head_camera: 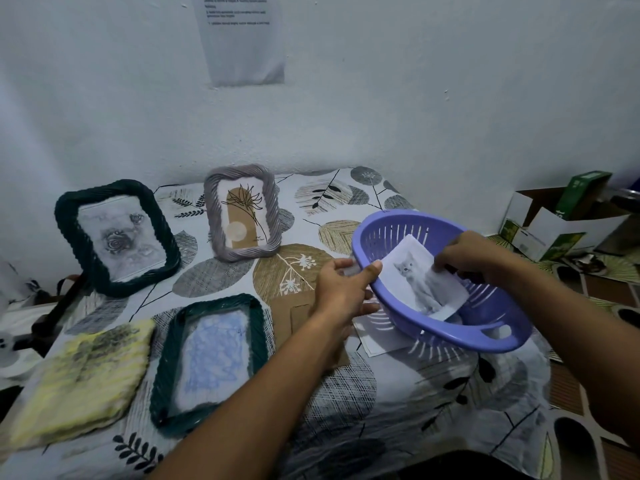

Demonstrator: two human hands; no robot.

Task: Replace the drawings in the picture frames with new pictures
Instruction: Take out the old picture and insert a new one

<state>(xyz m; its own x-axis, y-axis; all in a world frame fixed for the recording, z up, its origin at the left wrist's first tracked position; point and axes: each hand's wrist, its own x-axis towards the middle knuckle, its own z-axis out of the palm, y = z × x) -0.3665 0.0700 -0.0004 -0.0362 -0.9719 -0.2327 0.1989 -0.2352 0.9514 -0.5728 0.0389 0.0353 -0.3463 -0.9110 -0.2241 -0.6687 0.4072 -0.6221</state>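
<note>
My left hand (344, 291) grips the near-left rim of a tilted purple basket (485, 337). My right hand (472, 254) pinches the edge of a kitten picture (412, 271) inside that basket. A dark green frame (211, 362) lies flat on the table with a bluish sheet showing in it. A second dark green frame (114, 237) stands upright at the left holding a grey rose drawing. A grey frame (242, 211) stands behind, with a brown plant print in it. A brown cardboard backing (298, 317) lies under my left arm.
A yellow cloth (83, 379) lies at the table's near left. A white sheet (377, 337) sits under the basket. Cardboard boxes (561, 223) stand at the right on the floor. The wall is just behind the leaf-patterned tablecloth (398, 393).
</note>
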